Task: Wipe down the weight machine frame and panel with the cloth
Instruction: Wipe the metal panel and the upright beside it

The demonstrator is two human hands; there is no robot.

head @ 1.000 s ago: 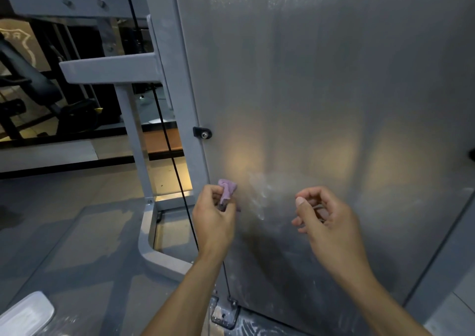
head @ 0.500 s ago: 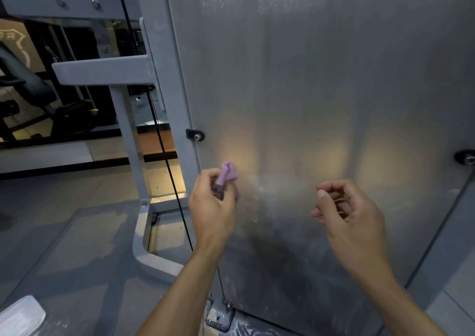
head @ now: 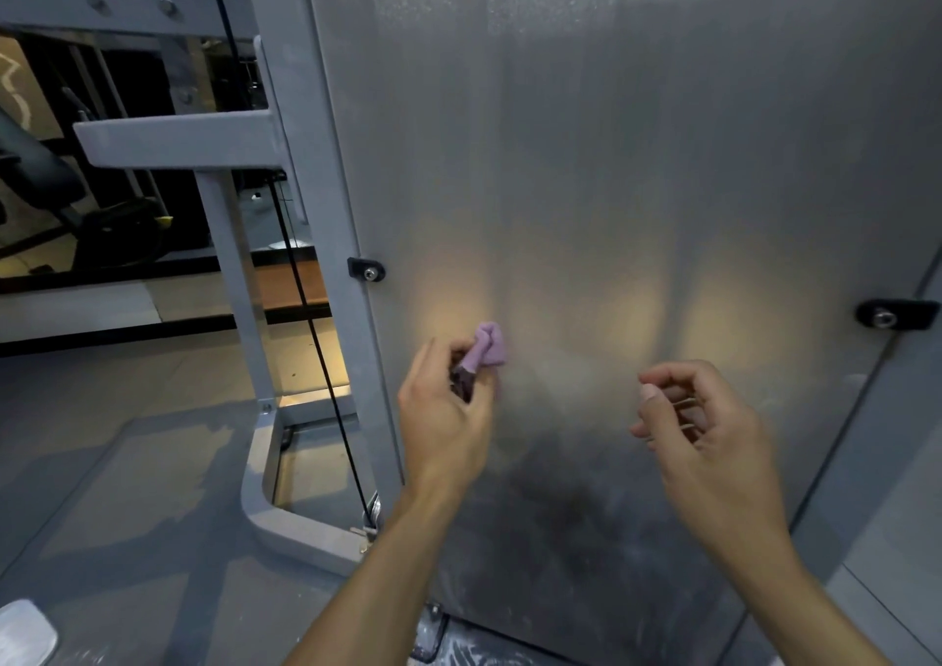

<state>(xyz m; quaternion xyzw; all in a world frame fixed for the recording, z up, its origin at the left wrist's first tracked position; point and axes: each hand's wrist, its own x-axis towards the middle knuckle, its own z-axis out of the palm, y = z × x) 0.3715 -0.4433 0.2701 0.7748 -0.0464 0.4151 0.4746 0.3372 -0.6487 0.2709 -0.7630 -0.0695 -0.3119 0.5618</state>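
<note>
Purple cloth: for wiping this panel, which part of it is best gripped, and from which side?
Grip the bunched lower end of the purple cloth, as the left hand does, coming from the near side facing the panel. The cloth is wadded, so its free folded end sticks up past the fingers toward the panel. The right hand holds nothing.

The panel (head: 611, 155) is brushed, semi-matt metal with smudges low down. The frame (head: 326, 206) is smooth grey-painted metal. The cloth (head: 488, 346) is soft, matt purple fabric.
</note>
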